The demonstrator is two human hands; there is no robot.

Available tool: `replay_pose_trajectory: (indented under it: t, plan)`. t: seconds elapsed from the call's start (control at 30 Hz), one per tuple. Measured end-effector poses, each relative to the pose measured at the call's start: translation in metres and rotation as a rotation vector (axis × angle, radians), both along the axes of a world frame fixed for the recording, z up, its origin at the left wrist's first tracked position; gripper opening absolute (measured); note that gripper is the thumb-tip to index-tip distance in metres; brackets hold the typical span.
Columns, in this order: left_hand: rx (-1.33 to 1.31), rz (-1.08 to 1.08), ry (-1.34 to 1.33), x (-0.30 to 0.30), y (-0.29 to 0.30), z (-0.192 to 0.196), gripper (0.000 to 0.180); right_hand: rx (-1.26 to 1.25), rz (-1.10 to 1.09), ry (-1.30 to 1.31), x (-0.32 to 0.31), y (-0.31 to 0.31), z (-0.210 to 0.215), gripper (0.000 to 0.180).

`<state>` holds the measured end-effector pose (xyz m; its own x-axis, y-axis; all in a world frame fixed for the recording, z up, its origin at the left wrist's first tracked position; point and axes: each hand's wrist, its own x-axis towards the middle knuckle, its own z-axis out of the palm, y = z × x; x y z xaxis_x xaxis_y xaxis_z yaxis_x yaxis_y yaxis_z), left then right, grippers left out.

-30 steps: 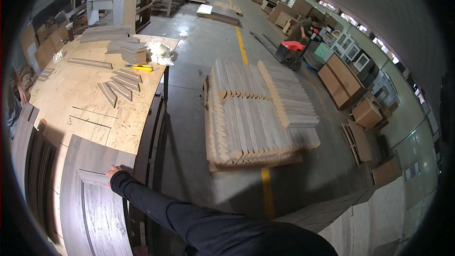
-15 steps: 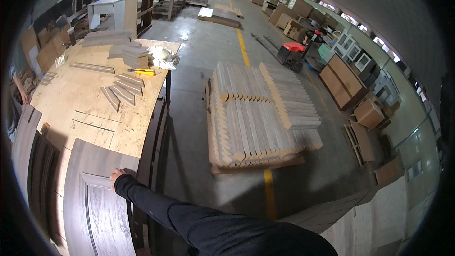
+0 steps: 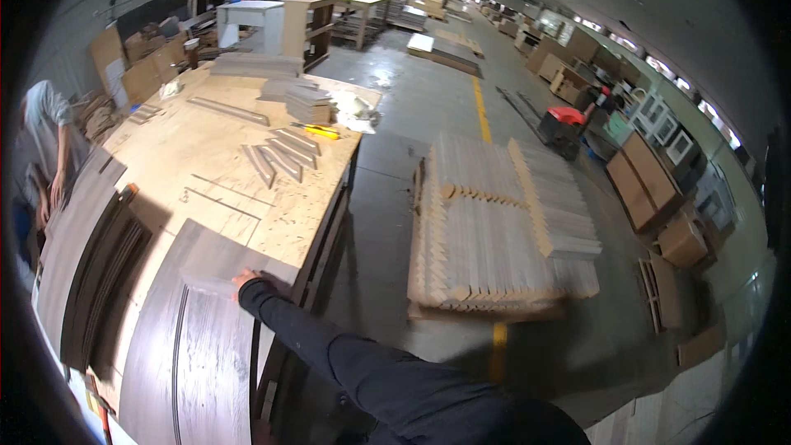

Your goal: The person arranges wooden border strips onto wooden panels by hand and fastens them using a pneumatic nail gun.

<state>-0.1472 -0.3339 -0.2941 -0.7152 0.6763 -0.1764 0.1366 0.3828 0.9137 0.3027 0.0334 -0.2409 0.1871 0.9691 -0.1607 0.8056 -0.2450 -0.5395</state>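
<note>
A pale plywood tabletop is stretched along the left side of the view, and its surface is marked with dark drawn lines. To its right, across a strip of grey floor, a stack of grey wood-grain boards is laid in close rows on a low base. At the far left, a co-worker in a grey top is seen beside a pile of dark-edged panels. Nearer, a grey wood-grain frame-and-panel door is laid face up at the near right of the tabletop, its right side close along the tabletop's edge. Over that side a black sleeve is reached from the lower right. Beyond the door, a fan of short angled strips is spread, with one longer straight strip placed behind it. By the right hand, the upper right part of the door's face is touched; its fingers are partly bent, neither spread wide nor made into a fist, and whether an edge is gripped cannot be told. The left hand is out of view, so its state cannot be told. Near the tabletop's right edge, a yellow utility knife is left lying just behind the angled strips.
</note>
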Motion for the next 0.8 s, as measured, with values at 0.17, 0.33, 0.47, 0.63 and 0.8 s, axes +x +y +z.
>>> replay_pose_trajectory:
  t: [0.17, 0.33, 0.47, 0.63, 0.8]
  plan:
    - [-0.008, 0.169, -0.088, -0.006, -0.064, -0.014, 0.033, 0.001, 0.118, -0.151, -0.049, -0.046, 0.083, 0.072]
    - [0.061, 0.074, -0.210, 0.015, -0.047, -0.023, 0.032, 0.295, 0.936, 0.293, -0.162, -0.124, 0.026, 0.086]
    - [0.141, -0.140, -0.310, 0.025, -0.034, -0.019, 0.032, 0.330, 1.536, 0.205, -0.241, -0.202, 0.034, 0.048]
    - [0.190, -0.250, -0.358, 0.033, -0.047, 0.011, 0.033, 0.246, 1.562, 0.389, -0.271, -0.220, 0.014, 0.043]
    - [0.226, -0.027, 0.211, 0.107, -0.011, 0.074, 0.024, 0.370, 1.561, 0.420, -0.235, -0.191, 0.064, 0.039]
